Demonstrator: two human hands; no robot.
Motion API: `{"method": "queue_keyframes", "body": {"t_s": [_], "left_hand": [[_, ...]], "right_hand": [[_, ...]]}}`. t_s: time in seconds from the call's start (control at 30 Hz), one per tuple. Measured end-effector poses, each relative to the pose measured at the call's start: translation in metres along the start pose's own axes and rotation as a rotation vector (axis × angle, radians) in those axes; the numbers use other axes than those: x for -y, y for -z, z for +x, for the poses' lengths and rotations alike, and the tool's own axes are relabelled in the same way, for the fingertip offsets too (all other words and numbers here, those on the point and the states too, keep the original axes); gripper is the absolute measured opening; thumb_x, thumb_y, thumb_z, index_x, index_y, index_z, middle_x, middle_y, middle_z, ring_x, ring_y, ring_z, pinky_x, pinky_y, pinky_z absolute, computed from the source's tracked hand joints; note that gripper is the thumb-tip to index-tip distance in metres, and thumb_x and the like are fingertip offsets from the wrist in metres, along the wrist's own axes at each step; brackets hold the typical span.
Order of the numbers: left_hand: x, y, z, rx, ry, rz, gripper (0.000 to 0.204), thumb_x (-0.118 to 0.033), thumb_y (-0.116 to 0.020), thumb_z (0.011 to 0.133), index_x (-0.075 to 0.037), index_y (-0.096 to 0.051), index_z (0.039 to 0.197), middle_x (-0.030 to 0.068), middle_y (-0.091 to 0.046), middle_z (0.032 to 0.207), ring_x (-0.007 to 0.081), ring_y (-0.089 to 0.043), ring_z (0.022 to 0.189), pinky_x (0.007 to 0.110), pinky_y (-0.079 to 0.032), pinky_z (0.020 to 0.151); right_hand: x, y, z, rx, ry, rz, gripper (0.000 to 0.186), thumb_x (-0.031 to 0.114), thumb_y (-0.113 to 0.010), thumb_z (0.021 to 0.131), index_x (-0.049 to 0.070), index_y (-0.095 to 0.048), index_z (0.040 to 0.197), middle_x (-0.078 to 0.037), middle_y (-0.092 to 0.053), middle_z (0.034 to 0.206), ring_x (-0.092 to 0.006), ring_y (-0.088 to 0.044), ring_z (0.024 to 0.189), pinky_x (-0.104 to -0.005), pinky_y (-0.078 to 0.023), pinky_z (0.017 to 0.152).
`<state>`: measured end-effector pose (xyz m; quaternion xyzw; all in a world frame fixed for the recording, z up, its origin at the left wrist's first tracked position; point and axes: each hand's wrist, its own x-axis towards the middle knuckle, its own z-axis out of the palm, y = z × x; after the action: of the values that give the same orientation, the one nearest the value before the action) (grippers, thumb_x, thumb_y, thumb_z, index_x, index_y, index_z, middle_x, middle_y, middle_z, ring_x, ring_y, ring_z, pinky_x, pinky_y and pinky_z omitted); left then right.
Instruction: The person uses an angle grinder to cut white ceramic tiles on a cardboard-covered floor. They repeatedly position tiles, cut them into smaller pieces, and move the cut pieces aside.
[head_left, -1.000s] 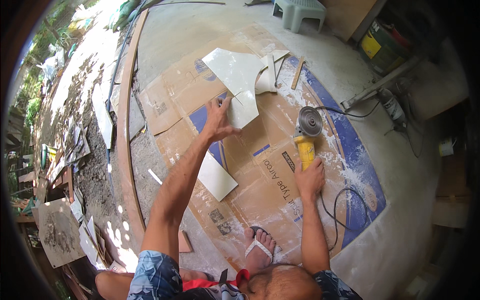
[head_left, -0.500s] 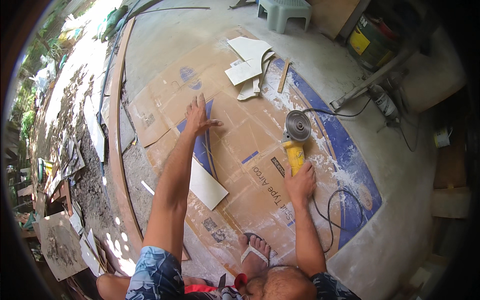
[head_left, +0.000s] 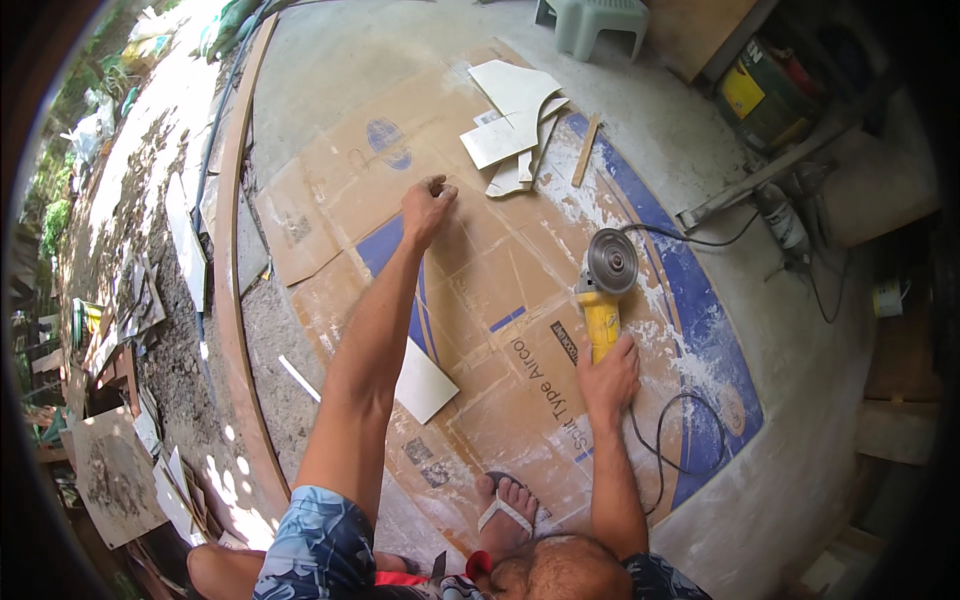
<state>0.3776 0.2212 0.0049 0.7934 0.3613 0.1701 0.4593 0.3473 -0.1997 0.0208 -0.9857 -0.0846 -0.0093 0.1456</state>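
Note:
My right hand is wrapped round the yellow body of an angle grinder, its grey disc facing up at the far end. The grinder is over a flattened cardboard sheet dusted with white powder. Farther off and to the left, my left hand has its fingers curled in above the cardboard; nothing shows in them. A white tile strip lies partly hidden under my left forearm. Several cut white tile pieces are piled beyond my hands, with a thin wooden strip beside them.
The black power cord loops right of my right forearm. A long wooden board edges the floor at left, with rubble and tile scraps past it. A green stool, a metal bar and a dark bucket stand at far right.
My left hand has gone from spread fingers to curled ones and shifted a little to the right. My right hand stays on the grinder. The whole view has shifted slightly.

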Motion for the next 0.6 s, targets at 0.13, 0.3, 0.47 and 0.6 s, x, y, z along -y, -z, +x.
{"method": "queue_keyframes", "body": {"t_s": [0.13, 0.3, 0.47, 0.6], "left_hand": [[-0.009, -0.030, 0.026, 0.077, 0.212, -0.520, 0.052, -0.015, -0.074, 0.107, 0.017, -0.057, 0.145, 0.0226, -0.074, 0.124, 0.0258, -0.077, 0.105, 0.034, -0.065, 0.090], [-0.030, -0.065, 0.057, 0.044, 0.383, -0.816, 0.041, -0.009, -0.073, 0.106, 0.014, -0.063, 0.138, 0.0164, -0.074, 0.117, 0.0244, -0.075, 0.099, 0.034, -0.064, 0.082], [-0.040, -0.073, 0.080, 0.062, 0.386, -0.997, 0.033, -0.002, -0.070, 0.106, 0.012, -0.060, 0.134, 0.0215, -0.068, 0.129, 0.0305, -0.074, 0.113, 0.041, -0.068, 0.097], [-0.052, -0.071, 0.059, 0.035, 0.256, -1.082, 0.033, 0.005, -0.067, 0.104, 0.007, -0.050, 0.132, 0.0258, -0.066, 0.133, 0.0343, -0.075, 0.115, 0.046, -0.068, 0.105]], "right_hand": [[0.007, 0.002, -0.001, 0.007, 0.004, -0.019, 0.059, 0.050, -0.076, 0.095, 0.000, -0.055, 0.118, -0.023, -0.066, 0.111, -0.0454, -0.069, 0.106, -0.0584, -0.057, 0.083], [0.009, 0.006, 0.001, 0.038, -0.008, -0.030, 0.059, 0.050, -0.076, 0.096, -0.001, -0.055, 0.116, -0.024, -0.067, 0.111, -0.0466, -0.069, 0.106, -0.0586, -0.056, 0.084], [0.014, 0.006, 0.001, 0.069, -0.023, -0.018, 0.060, 0.049, -0.076, 0.095, 0.000, -0.055, 0.121, -0.022, -0.064, 0.115, -0.0435, -0.068, 0.111, -0.0586, -0.058, 0.083], [0.010, 0.008, 0.001, 0.057, -0.036, -0.009, 0.060, 0.050, -0.076, 0.096, -0.002, -0.055, 0.120, -0.025, -0.066, 0.114, -0.0466, -0.068, 0.109, -0.0597, -0.055, 0.086]]}}
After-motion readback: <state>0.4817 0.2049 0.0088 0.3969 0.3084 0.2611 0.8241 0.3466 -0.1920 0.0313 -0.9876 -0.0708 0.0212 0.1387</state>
